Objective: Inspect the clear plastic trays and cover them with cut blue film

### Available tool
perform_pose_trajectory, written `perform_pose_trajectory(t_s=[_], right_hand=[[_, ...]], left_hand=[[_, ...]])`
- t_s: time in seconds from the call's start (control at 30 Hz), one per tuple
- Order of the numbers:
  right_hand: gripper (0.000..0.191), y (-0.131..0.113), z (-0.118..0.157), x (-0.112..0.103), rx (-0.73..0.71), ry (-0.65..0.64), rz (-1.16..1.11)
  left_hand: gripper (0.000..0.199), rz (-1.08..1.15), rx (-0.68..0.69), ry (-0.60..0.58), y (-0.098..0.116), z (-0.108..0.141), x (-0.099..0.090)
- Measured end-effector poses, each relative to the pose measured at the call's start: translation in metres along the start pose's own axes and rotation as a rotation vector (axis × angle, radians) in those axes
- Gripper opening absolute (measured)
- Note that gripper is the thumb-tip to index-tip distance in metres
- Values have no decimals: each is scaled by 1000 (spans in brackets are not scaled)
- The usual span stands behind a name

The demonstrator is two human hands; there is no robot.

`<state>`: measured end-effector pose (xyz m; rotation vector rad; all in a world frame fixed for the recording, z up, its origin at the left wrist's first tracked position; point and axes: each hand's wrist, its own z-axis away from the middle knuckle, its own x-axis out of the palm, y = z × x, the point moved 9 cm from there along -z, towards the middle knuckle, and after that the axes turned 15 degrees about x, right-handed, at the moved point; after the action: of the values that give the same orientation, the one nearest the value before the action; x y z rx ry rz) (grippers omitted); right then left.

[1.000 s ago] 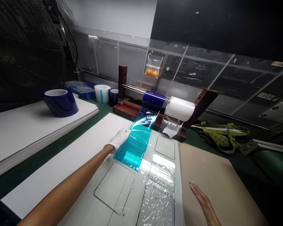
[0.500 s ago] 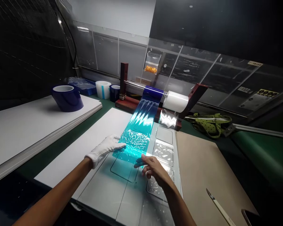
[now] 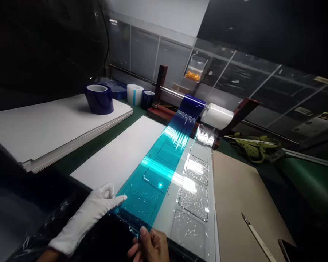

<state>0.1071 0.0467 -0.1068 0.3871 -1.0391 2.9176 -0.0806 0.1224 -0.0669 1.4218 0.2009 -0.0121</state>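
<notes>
A strip of translucent blue film (image 3: 153, 171) runs from a dark blue roll (image 3: 192, 103) on a rod down over a white sheet (image 3: 117, 149), covering outlined rounded rectangles. My left hand (image 3: 95, 205), in a white glove, grips the film's near left corner, its index finger stretched along the edge. At the near right corner, my bare right hand (image 3: 153, 245) pinches the film's end, which hangs past the sheet's near edge. Right of the blue strip, clear film (image 3: 194, 196) from a white roll (image 3: 217, 116) lies over more outlined rectangles.
A craft knife (image 3: 258, 236) lies on brown board (image 3: 240, 196) at right, beside a dark phone-like object (image 3: 288, 251). A stack of white sheets (image 3: 54, 127) at left carries a blue film roll (image 3: 100, 100). Smaller rolls and a wooden stand (image 3: 160, 85) are behind; a green pouch (image 3: 254, 145) lies at right.
Both hands have drawn the blue film toward me, past the sheet's near edge. The strip now lies longer and flatter, with less wrinkling. The camera view has shifted.
</notes>
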Motion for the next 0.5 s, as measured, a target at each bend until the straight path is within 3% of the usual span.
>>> perform_pose_trajectory(t_s=[0.2, 0.33, 0.5], right_hand=[[61, 37, 5, 7, 48, 49, -53], [63, 31, 5, 2, 39, 80, -75], [62, 26, 9, 3, 86, 42, -122]], left_hand=[[56, 11, -32, 121, -19, 42, -13], [58, 8, -55, 186, -16, 47, -11], [54, -11, -76, 177, -15, 47, -7]])
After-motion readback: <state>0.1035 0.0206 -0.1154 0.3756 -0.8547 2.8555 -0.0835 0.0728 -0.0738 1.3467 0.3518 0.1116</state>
